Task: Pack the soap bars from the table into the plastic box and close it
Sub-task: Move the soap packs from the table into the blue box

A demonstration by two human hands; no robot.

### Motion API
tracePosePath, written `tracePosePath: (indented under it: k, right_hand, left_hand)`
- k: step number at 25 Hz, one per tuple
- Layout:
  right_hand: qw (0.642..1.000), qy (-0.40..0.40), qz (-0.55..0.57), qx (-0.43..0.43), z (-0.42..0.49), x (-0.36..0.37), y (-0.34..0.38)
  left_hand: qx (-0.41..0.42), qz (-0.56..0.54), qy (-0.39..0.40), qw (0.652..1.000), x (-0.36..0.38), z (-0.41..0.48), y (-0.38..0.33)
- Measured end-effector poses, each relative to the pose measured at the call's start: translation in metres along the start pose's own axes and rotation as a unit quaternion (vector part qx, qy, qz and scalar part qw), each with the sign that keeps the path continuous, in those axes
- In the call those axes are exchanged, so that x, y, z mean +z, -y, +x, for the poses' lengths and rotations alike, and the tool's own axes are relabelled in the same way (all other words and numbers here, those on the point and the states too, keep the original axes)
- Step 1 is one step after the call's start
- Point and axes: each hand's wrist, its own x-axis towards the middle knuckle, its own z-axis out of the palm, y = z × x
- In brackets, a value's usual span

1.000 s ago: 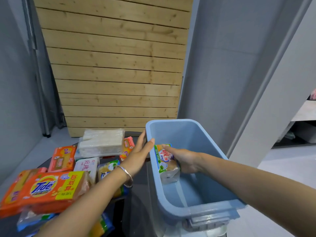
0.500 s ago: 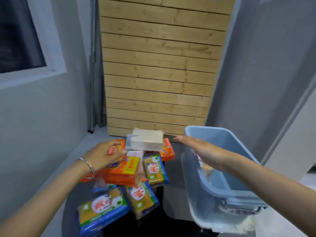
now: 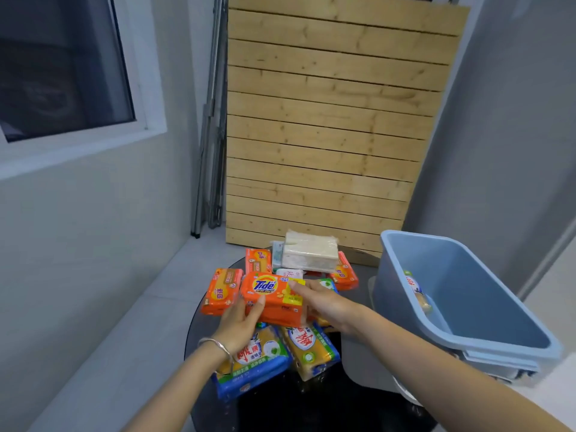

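Slatted wood panel point(image 3: 327, 126) behind a dark round counter point(image 3: 280, 400). Left hand point(image 3: 240, 319) and right hand point(image 3: 324, 302) clasp the orange Tide soap pack point(image 3: 272, 296) from both sides, likely to lift it; blue plastic box point(image 3: 467, 335) sits right of the right hand, open, one bar inside.

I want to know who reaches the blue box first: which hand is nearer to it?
Right. The right hand is on the Tide pack, toward the blue box; the left hand holds its far side.
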Motion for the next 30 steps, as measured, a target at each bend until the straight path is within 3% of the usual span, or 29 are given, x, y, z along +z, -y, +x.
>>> tracePosePath:
  k: [6,13,16,19,21,23,27,30]
  right_hand:
    - [0.982,-0.004,0.178,-0.068,-0.021,-0.006,0.011]
    - [0.967,0.006,0.191,-0.167,-0.08,-0.06,0.043]
    - [0.964,-0.05,0.152,-0.212,-0.109,-0.111,0.049]
    - [0.946,-0.221,0.09,-0.219,-0.126,-0.181,0.033]
    - [0.937,-0.293,0.066,-0.18,-0.129,-0.219,0.008]
    - [0.941,-0.299,0.084,-0.134,-0.124,-0.241,-0.017]
    - [0.956,-0.206,0.169,-0.122,-0.102,-0.248,-0.035]
    - [0.952,-0.25,0.159,-0.078,-0.087,-0.251,-0.039]
  left_hand:
    - [0.088,-0.093,-0.083,0.988,0.016,0.0,-0.031]
    - [0.151,-0.268,-0.138,0.942,0.018,0.014,-0.14]
    - [0.129,-0.364,-0.07,0.92,0.038,0.025,-0.182]
    - [0.087,-0.415,0.043,0.905,0.072,0.036,-0.214]
    - [0.067,-0.407,0.101,0.905,0.101,0.045,-0.227]
    - [0.05,-0.377,0.129,0.916,0.134,0.054,-0.24]
    - [-0.011,-0.349,0.139,0.927,0.193,0.077,-0.259]
    - [-0.05,-0.314,0.138,0.938,0.224,0.096,-0.262]
